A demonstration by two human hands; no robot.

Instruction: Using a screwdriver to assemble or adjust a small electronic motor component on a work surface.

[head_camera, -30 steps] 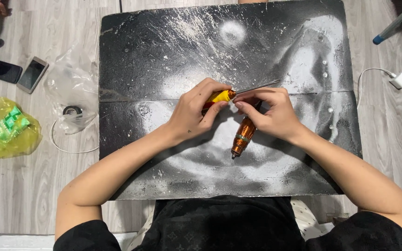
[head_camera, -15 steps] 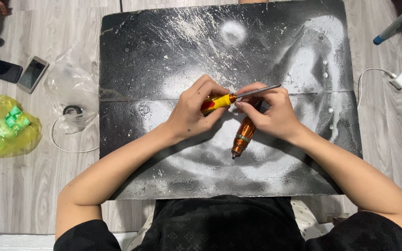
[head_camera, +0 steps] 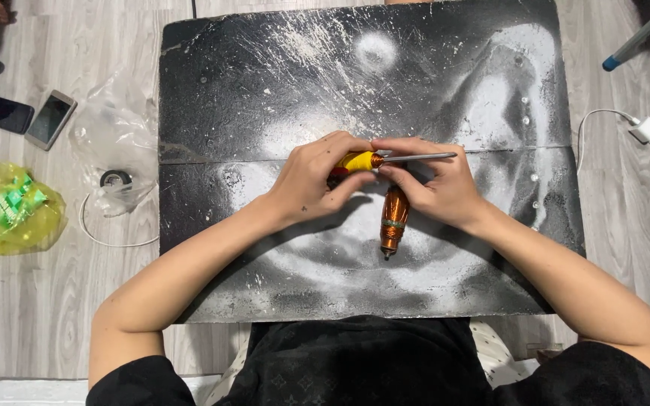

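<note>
- The wood-grain floor [head_camera: 54, 301] fills the view beyond the board; most of it is bare, widest at the lower left and down the right side.
- A black board [head_camera: 265, 75], streaked and dusted with white, lies flat on the floor in front of the person; its left, right and near edges all show, and a seam runs across its middle.
- The board's far half and its near left and right corners are uncovered, so there is open room all round the hands.
- The left hand [head_camera: 311, 179] and right hand [head_camera: 436, 184] meet fingertip to fingertip at the board's centre, just below the seam.
- The left hand is closed round the yellow handle of a screwdriver [head_camera: 362, 159]; its metal shaft points right, passing over the right hand's fingers and jutting past them.
- The right hand is clamped on the upper end of a copper-coloured cylindrical tool [head_camera: 393, 218], which hangs toward the person, its narrow tip just above the board.
- Left of the board lie a crumpled clear plastic bag [head_camera: 110, 135], a yellow bag [head_camera: 9, 210] with green packets, two phones [head_camera: 28, 116] side by side, and a small roll of black tape [head_camera: 115, 180].
- Right of the board, well apart, sits a white charger [head_camera: 647, 128] with its cable.
</note>
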